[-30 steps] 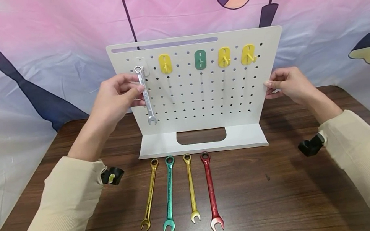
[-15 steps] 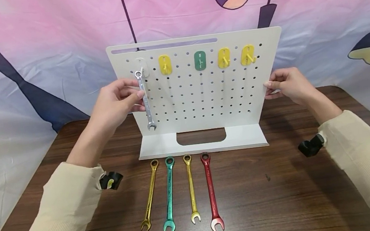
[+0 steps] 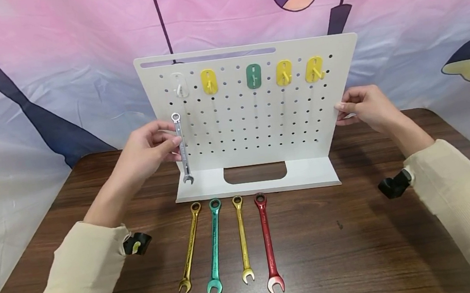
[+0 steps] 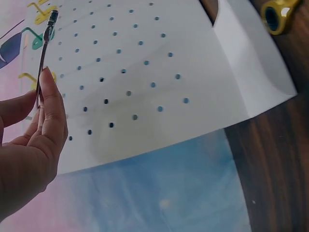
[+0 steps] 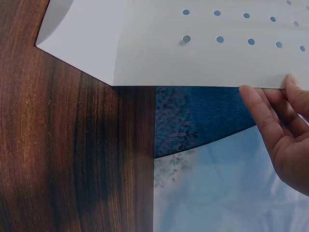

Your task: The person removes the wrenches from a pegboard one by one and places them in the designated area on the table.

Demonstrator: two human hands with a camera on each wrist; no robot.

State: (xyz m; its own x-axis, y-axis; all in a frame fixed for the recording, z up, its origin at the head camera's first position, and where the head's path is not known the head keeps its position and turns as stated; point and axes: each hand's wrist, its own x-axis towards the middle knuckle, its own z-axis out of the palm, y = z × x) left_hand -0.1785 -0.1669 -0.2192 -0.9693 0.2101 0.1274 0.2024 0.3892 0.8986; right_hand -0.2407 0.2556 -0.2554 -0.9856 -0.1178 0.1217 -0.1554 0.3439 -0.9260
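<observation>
My left hand [image 3: 144,148] pinches a silver combination wrench [image 3: 182,148] by its shaft, ring end up, in front of the left side of a white pegboard [image 3: 258,156]. In the left wrist view the wrench [image 4: 43,50] is seen edge-on between thumb and fingers. Above it, a white hook [image 3: 181,92] on the board carries nothing. At the opposite side my right hand [image 3: 364,106] grips the board's right edge; the right wrist view shows the thumb on the front face and fingers [image 5: 263,108] at the edge and behind.
Yellow hooks [image 3: 209,82] and a green hook [image 3: 254,76] line the board's top. On the wooden table [image 3: 318,253], before the base, lie a dark gold wrench [image 3: 190,247], a green wrench [image 3: 215,246], a yellow wrench [image 3: 243,238] and a red wrench [image 3: 268,242]. A patterned cloth hangs behind.
The left hand has lowered the silver wrench, moving its ring end down from beside the white hook and slightly left. The right hand has kept its place on the board's edge.
</observation>
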